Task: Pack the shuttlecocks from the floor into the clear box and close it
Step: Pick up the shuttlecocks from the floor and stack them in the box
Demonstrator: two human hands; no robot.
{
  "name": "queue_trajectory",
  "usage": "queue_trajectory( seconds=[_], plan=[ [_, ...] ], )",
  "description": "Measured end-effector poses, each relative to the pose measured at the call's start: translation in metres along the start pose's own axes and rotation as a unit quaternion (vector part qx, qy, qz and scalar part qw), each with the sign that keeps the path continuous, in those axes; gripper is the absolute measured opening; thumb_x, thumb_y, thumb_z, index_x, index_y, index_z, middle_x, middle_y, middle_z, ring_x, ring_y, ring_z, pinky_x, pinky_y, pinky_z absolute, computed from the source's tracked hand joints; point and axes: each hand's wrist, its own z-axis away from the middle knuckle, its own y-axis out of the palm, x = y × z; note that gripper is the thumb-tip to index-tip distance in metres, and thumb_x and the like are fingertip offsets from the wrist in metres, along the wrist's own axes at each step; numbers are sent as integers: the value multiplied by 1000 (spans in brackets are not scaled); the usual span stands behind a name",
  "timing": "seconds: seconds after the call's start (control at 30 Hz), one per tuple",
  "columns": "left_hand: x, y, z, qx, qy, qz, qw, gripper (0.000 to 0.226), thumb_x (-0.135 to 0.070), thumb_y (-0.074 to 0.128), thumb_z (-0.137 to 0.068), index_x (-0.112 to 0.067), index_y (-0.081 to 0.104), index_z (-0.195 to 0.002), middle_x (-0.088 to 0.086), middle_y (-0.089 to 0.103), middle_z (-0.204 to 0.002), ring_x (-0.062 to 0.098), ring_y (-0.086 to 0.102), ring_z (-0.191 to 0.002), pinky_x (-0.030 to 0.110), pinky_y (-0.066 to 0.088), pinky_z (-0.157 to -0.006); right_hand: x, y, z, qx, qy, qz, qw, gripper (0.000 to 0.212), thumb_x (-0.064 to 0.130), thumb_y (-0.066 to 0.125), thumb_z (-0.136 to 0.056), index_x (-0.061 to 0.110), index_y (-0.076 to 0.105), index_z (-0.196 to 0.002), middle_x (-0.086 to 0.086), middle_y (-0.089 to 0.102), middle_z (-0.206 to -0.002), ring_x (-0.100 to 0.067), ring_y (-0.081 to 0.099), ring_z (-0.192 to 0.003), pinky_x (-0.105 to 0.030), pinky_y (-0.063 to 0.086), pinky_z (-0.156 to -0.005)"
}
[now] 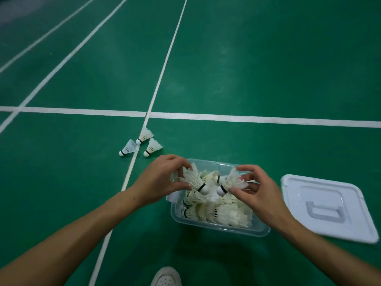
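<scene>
The clear box [218, 229] sits open on the green floor, filled with several white feather shuttlecocks. Above its far left corner my left hand [162, 180] pinches a shuttlecock [194, 179] by its feathers, cork pointing right and down. My right hand [255, 187] holds another shuttlecock [229, 182] over the box's far right part, cork pointing left. The two corks nearly meet over the box. Three shuttlecocks lie on the floor beyond and to the left of the box: one [128, 150], a second [144, 136] and a third [152, 147].
The box's white lid [327, 205], with a grey handle, lies flat on the floor just right of the box. White court lines [185, 115] cross the floor. A white shoe [167, 277] shows at the bottom edge.
</scene>
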Motion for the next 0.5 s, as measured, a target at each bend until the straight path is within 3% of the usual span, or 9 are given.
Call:
queue_trajectory(
  seconds=[0.1, 0.27, 0.37, 0.43, 0.5],
  plan=[
    [7, 7, 1, 18, -3, -18, 1000, 48, -49, 86, -77, -27, 67, -115, -12, 62, -95, 8, 55, -92, 33, 50, -86, -15, 13, 1, -13, 5, 15, 1000, 47, 29, 91, -79, 38, 64, -116, 1, 68, -105, -9, 75, -86, -24, 62, -81],
    [19, 12, 3, 23, -9, -10, 1000, 49, -52, 82, -77, -25, 67, -115, -5, 66, -97, 12, 60, -91, 44, 55, -87, -25, 48, -5, 9, 18, 23, 1000, 44, 34, 87, -82, 33, 62, -117, 12, 67, -110, 4, 70, -96, -22, 62, -85],
    [22, 12, 5, 15, -6, -2, 1000, 47, -52, 82, -79, -27, 65, -115, -5, 68, -100, 13, 62, -96, 45, 54, -89, -31, 60, -7, 16, 5, 69, 997, 46, 37, 85, -82, 30, 65, -122, 22, 66, -112, 15, 64, -94, -9, 56, -87],
    [23, 12, 7, 9, -9, 1, 1000, 47, -51, 82, -79, -25, 67, -115, -5, 67, -100, 16, 63, -101, 44, 53, -91, -35, 64, -7, 18, 9, 85, 996, 51, 36, 84, -84, 22, 66, -129, 20, 64, -117, 19, 58, -94, 2, 47, -81],
    [22, 13, 9, 3, -18, 11, 1000, 47, -51, 82, -79, -26, 67, -116, -5, 67, -102, 14, 62, -99, 44, 53, -91, -37, 68, -7, 28, 19, 92, 995, 56, 36, 82, -86, 18, 64, -136, 9, 68, -127, 11, 59, -99, 5, 44, -75]
  ],
)
